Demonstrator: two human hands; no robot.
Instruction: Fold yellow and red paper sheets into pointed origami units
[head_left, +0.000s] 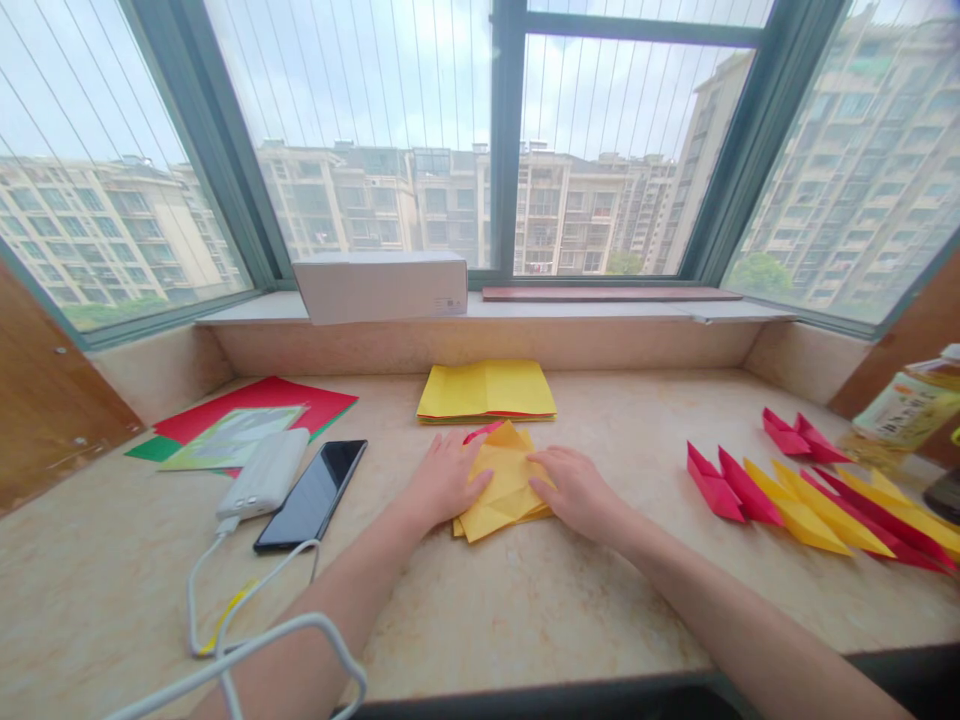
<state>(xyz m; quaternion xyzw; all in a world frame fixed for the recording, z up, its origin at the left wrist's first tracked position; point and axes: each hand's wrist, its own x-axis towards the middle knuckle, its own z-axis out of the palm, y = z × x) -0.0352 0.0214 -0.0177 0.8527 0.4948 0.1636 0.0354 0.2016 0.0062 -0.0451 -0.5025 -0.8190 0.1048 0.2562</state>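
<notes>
Counts: 2 hands, 1 folded yellow paper [504, 492] in work, with a small red edge showing at its far left corner. It is multi-layered, with angular flaps, and lies flat on the marble-look counter [600, 610], centred between the hands.

Left hand [444, 480] and right hand [574, 490] are palm down on it from opposite sides, well apart from each other. Fingers rest on top, no pinch, no clamp.

Just beyond: 1 flat yellow folded sheet [486, 392], red showing along its lower edge.

Right side: row of pointed paper folds [795, 505] in red and yellow. 2 red points at the back, 2 red and 2 yellow in front, then more overlapping red and yellow strips; exact count unclear. Beyond them, 1 bottle with a yellow-green label [904, 412], cut off by the frame.

Left side: 1 red sheet [255, 408], 1 green sheet [154, 450] under it, 1 pale printed sheet [232, 437] on top. Nearer the left hand: 1 white power bank [264, 475] with 1 white cable [191, 600] plugged in, 1 black smartphone [311, 495] just beside it, 1 thin yellow strip [229, 615] by the cable.

Back: 1 white box [379, 287] and 1 wooden board [611, 294] on the window sill.
</notes>
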